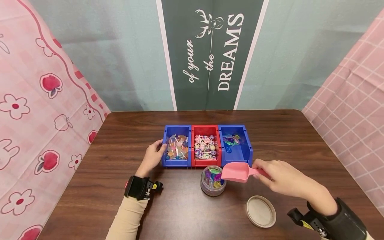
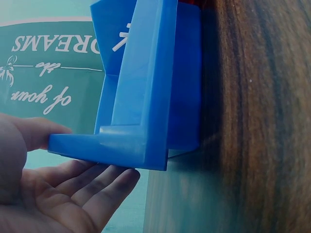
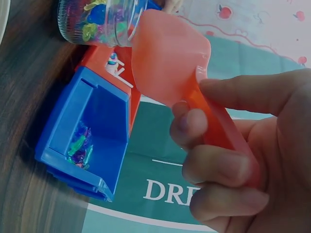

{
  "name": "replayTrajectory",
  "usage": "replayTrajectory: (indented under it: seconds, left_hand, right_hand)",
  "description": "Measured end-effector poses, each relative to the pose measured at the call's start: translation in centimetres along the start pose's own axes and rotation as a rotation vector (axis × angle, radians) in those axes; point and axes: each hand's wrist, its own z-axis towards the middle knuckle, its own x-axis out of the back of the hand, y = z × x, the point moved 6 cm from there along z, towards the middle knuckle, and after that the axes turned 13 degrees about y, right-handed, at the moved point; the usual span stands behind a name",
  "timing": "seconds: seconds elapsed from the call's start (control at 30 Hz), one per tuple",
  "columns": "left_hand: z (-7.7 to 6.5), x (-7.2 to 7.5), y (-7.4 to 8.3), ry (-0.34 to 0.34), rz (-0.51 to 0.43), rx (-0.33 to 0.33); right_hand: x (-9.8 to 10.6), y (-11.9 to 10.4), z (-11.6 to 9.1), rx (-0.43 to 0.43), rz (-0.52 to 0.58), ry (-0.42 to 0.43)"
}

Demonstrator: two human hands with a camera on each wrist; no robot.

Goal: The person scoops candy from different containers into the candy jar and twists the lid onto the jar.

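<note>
My right hand (image 1: 283, 175) grips the handle of a pink scoop (image 1: 235, 172), fingers curled round it. The scoop's bowl is beside and above the mouth of a clear jar (image 1: 212, 190) of colourful translucent pieces; no load shows in it. With thumb over the rim and fingers outside, my left hand (image 1: 151, 158) holds the side wall of the left blue bin (image 2: 107, 150). That bin contains small mixed pieces with white sticks. The red bin (image 1: 205, 162) in the middle holds striped candy-like pieces. A few translucent pieces (image 3: 80, 145) lie in the right blue bin (image 1: 237, 155).
A round pale lid (image 1: 261, 211) lies on the brown wooden table (image 1: 180, 213), in front of my right hand. The three bins stand side by side, with the jar before them. Printed cloths hang behind the table and at both sides.
</note>
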Motion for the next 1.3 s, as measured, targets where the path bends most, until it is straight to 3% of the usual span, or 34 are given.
replayTrajectory:
  seconds: [0.2,0.7,1.0,1.3]
  left_hand:
    - [-0.1,0.0,-0.1,-0.007,-0.002,0.015]
    - [0.0,0.0,0.1,-0.002,0.006,-0.001]
    - [0.0,0.0,0.0,-0.003,0.000,-0.005]
    - [0.0,0.1,0.0,0.005,0.003,-0.009]
  right_hand:
    - [0.5,0.3,0.3,-0.024,-0.047,0.043]
    - [-0.5,3.0,1.7,-0.213,-0.031,0.024]
    - [-1.4,3.4,3.0,-0.242,-0.022,0.028]
    - [-2.3,3.8,4.3,-0.284,-0.061,-0.022]
